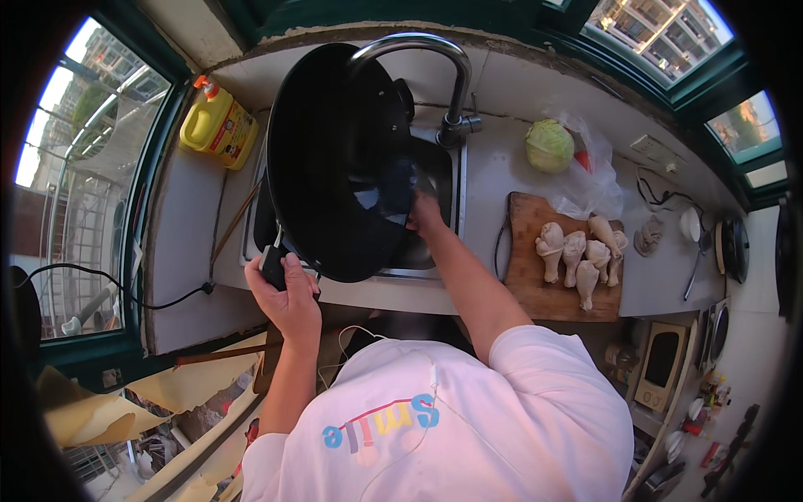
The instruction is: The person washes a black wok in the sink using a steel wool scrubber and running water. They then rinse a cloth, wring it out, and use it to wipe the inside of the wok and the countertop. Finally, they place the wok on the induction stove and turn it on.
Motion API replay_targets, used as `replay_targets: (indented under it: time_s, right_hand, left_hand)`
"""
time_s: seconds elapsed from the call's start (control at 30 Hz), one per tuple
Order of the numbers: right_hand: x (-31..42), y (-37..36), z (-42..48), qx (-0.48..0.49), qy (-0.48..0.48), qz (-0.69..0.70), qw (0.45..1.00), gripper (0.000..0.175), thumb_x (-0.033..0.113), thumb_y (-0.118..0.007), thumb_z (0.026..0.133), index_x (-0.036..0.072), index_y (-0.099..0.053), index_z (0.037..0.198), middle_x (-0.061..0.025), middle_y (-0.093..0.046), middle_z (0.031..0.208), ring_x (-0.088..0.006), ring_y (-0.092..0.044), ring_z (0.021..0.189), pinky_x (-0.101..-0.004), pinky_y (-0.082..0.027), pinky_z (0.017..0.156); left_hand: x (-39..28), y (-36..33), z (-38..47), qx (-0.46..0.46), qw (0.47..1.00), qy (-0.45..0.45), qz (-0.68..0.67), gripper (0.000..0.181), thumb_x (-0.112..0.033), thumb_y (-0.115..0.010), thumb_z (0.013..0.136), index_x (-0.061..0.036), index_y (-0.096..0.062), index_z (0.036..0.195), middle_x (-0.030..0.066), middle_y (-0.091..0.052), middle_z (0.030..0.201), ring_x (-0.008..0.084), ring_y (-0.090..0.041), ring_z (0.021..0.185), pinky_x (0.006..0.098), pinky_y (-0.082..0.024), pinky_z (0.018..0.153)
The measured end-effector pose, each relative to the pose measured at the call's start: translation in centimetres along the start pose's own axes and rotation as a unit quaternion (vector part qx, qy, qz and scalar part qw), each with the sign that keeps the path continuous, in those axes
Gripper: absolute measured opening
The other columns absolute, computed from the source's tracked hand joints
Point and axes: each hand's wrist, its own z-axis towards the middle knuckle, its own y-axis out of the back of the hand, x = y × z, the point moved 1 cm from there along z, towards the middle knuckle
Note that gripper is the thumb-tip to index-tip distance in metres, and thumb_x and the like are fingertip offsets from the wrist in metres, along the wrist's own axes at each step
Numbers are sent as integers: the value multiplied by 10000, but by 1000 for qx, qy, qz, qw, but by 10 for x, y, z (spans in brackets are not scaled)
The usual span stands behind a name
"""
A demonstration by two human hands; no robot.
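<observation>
A large black wok (326, 169) is held tilted over the sink (462, 182), its dark inside turned towards me. My left hand (285, 292) is closed around the wok's black handle (272, 267) at the near left. My right hand (426, 212) reaches to the wok's right side, low by the sink basin. Its fingers are in shadow, so I cannot tell whether they hold the rim or something else. Bright reflections show on the wok's surface near those fingers. The chrome faucet (464, 69) arches over the wok's far edge.
Right of the sink, several raw chicken drumsticks (574, 251) lie on a wooden cutting board (527, 295). A cabbage (549, 145) and a clear plastic bag (596, 182) sit behind it. A yellow jug (219, 125) stands at the left corner. A wrung grey cloth (648, 236) lies farther right.
</observation>
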Motion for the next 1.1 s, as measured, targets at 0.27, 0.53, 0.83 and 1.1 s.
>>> replay_targets:
  time_s: [0.27, 0.53, 0.83, 1.1]
  right_hand:
    - [48, -6, -40, 57, 193, -518, 831, 348, 326, -450, 888, 68, -617, 1052, -235, -600, 1030, -370, -583, 947, -420, -469, 820]
    - [88, 13, -106, 34, 515, -616, 595, 301, 125, -562, 754, 131, -645, 1043, -115, -553, 1183, -295, -538, 1063, -384, -472, 845]
    - [211, 94, -11, -218, 331, -786, 475, 559, 118, -465, 816, 311, -377, 1333, -140, -523, 1003, -319, -570, 930, -450, -475, 777]
    - [205, 96, -23, -193, 291, -766, 540, 533, 165, -468, 816, 229, -400, 1340, -166, -588, 1060, -299, -587, 988, -424, -477, 815]
  left_hand:
    - [2, -3, 1, 8, 998, -39, 55, 141, -105, -512, 917, -44, -390, 954, 2, -410, 625, 57, -385, 460, 215, -356, 423]
    - [99, 56, 34, -104, 979, 130, -117, 149, -164, -507, 921, -57, -405, 899, -2, -380, 567, 74, -344, 439, 233, -325, 413]
    - [165, 70, 20, -168, 925, 280, -192, 188, -193, -513, 915, -87, -393, 816, -2, -378, 550, 99, -333, 412, 256, -329, 396]
    - [174, 93, 25, -137, 928, 335, -95, 194, -244, -515, 920, -57, -464, 919, 25, -451, 639, 118, -460, 536, 260, -448, 547]
